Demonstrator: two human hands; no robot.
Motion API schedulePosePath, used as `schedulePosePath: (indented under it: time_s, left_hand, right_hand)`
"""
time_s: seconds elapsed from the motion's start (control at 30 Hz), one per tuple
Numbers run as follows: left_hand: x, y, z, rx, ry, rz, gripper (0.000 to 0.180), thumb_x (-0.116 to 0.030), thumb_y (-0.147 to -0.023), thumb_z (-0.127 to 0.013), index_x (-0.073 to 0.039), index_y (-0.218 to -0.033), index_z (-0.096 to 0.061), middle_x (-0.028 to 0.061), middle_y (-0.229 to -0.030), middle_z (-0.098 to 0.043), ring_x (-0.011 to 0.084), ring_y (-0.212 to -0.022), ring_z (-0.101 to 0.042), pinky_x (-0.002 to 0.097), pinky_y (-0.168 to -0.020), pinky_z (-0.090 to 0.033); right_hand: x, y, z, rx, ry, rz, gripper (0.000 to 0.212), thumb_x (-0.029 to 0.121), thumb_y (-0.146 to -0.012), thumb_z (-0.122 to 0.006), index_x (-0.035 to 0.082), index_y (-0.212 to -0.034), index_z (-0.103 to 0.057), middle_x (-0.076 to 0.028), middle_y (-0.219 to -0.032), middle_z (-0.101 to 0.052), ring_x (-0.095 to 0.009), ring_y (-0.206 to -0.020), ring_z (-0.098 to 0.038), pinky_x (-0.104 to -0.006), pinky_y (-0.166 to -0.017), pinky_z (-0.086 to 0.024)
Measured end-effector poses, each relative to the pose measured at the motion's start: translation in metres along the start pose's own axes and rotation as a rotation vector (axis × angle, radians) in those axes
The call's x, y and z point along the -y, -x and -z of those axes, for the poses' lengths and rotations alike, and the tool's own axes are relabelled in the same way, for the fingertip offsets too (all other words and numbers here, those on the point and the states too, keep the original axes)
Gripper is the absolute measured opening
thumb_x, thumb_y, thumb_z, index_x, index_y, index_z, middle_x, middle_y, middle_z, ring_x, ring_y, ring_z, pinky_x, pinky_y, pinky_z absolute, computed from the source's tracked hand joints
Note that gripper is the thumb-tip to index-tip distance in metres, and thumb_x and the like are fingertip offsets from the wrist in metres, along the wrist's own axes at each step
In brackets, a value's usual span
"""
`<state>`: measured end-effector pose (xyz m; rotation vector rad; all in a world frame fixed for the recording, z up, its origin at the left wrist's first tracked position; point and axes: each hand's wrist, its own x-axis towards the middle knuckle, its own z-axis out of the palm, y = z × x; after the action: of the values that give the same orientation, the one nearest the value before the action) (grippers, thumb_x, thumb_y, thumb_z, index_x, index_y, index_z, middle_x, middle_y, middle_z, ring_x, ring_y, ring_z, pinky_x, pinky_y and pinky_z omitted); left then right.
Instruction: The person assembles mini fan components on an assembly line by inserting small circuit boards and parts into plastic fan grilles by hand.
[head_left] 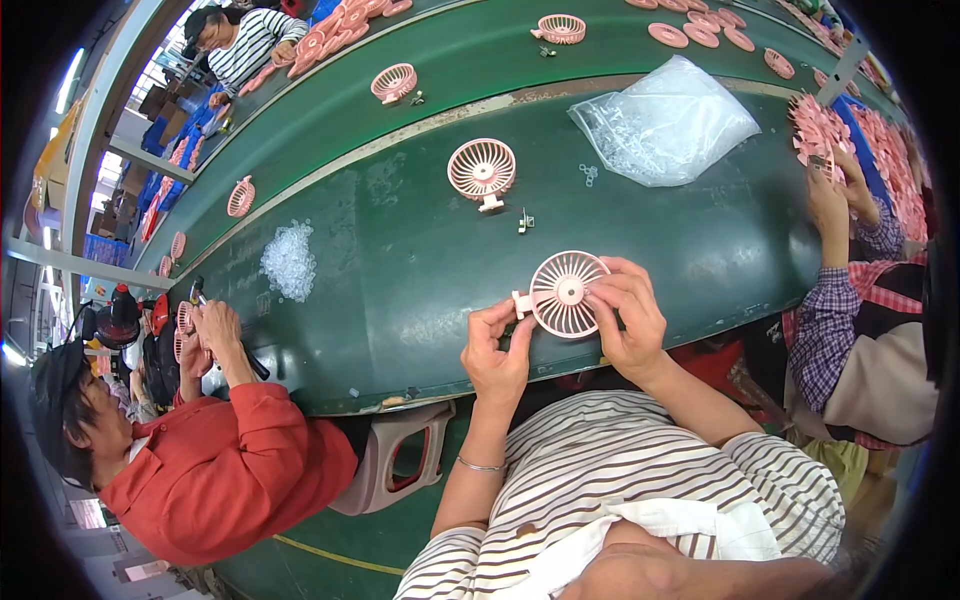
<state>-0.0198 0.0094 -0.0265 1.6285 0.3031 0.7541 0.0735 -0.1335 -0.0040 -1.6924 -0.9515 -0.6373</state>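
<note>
The round pink plastic fan grille with a short stub handle (pixel 562 292) is being held just above the near edge of the green tabletop (pixel 420 260), the left hand (pixel 497 350) pinching its stub in a closed grip while the right hand (pixel 625 315) is gripping the rim. With fingers pressing on thin ribs, the grille could be cracking or slipping off onto the lap. Beyond another pink grille (pixel 482 170), a crumpled clear plastic bag (pixel 665 125) is lying at the far right, unlabelled.
</note>
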Motion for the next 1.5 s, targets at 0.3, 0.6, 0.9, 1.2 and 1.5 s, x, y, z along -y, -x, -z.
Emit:
schedulePosePath:
  time_s: [0.3,0.6,0.9,1.2,1.5]
  left_hand:
    - [0.002,-0.009,-0.001,0.079,-0.403,-0.348,0.028,0.005,-0.074,-0.069,-0.001,-0.099,-0.056,0.0172,-0.102,-0.066,0.0249,-0.089,-0.067,0.0304,-0.075,-0.053]
    - [-0.006,-0.096,0.006,-0.102,-0.51,-0.147,0.025,-0.006,-0.084,-0.056,-0.001,-0.108,-0.056,0.0147,-0.09,-0.065,0.026,-0.072,-0.064,0.0348,-0.069,-0.051]
    - [0.004,-0.164,0.015,0.265,-1.193,-0.565,0.034,0.006,-0.072,-0.059,-0.012,-0.1,-0.067,0.0108,-0.132,-0.047,0.0372,-0.132,-0.031,0.0518,-0.103,-0.028]
    - [-0.025,-0.081,-0.014,0.219,-1.169,-0.344,0.039,-0.034,-0.069,-0.075,-0.003,-0.09,-0.066,0.0183,-0.121,-0.053,0.0372,-0.116,-0.044,0.0513,-0.094,-0.032]
    - [-0.028,-0.119,-0.004,0.199,-0.927,-0.412,0.033,-0.017,-0.079,-0.063,-0.014,-0.112,-0.062,0.0106,-0.119,-0.059,0.0301,-0.107,-0.054,0.0432,-0.096,-0.034]
  right_hand:
    - [-0.009,0.003,0.003,-0.033,0.014,0.007,0.019,-0.01,-0.071,-0.067,-0.004,-0.088,-0.061,-0.016,-0.087,-0.06,-0.036,-0.089,-0.061,-0.0405,-0.078,-0.05]
    - [-0.097,-0.016,0.099,-0.21,0.588,-0.179,0.007,0.003,-0.082,-0.061,0.001,-0.088,-0.063,-0.014,-0.091,-0.063,-0.031,-0.095,-0.059,-0.0407,-0.082,-0.046]
    - [-0.062,-0.025,0.091,-0.268,0.441,-0.163,0.01,-0.003,-0.078,-0.064,0.0,-0.087,-0.064,-0.014,-0.089,-0.063,-0.028,-0.091,-0.06,-0.0363,-0.082,-0.045]
    - [-0.044,-0.028,0.047,-0.135,0.267,-0.181,0.013,-0.001,-0.075,-0.067,0.002,-0.087,-0.065,-0.012,-0.087,-0.063,-0.027,-0.086,-0.06,-0.0364,-0.08,-0.045]
    - [-0.033,-0.018,0.012,0.014,-0.248,-0.562,0.009,0.003,-0.08,-0.066,-0.001,-0.087,-0.068,-0.008,-0.082,-0.064,-0.014,-0.074,-0.059,-0.0252,-0.066,-0.045]
